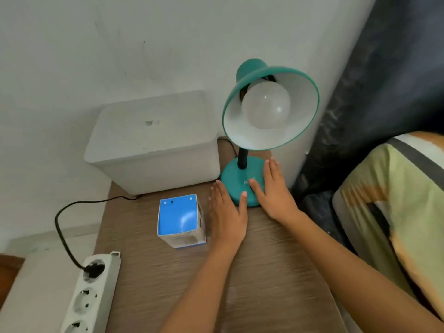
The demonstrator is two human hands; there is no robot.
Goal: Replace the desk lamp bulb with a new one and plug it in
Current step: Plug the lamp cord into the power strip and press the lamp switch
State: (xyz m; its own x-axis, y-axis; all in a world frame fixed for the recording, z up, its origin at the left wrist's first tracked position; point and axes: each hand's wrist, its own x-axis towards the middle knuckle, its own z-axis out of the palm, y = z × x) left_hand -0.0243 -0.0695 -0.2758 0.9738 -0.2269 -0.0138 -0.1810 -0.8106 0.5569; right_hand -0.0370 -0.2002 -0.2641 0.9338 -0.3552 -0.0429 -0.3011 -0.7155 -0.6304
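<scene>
A teal desk lamp (pixel 240 179) stands at the back of a small wooden table (pixel 264 272), its shade tilted toward me with a white round bulb (pixel 265 105) screwed inside. My left hand (pixel 227 212) lies flat and open just left of the lamp base, thumb touching the base's front edge. My right hand (pixel 274 188) rests open on the right side of the base. A blue and white bulb box (pixel 180 222) stands left of my left hand. The lamp's black plug (pixel 92 270) sits in the top socket of a white power strip (pixel 89 296).
A white lidded plastic bin (pixel 156 145) stands behind the box, against the wall. The black cord (pixel 64 227) loops from the strip behind the bin to the lamp. A dark upholstered surface and a striped pillow (pixel 396 212) lie to the right of the table.
</scene>
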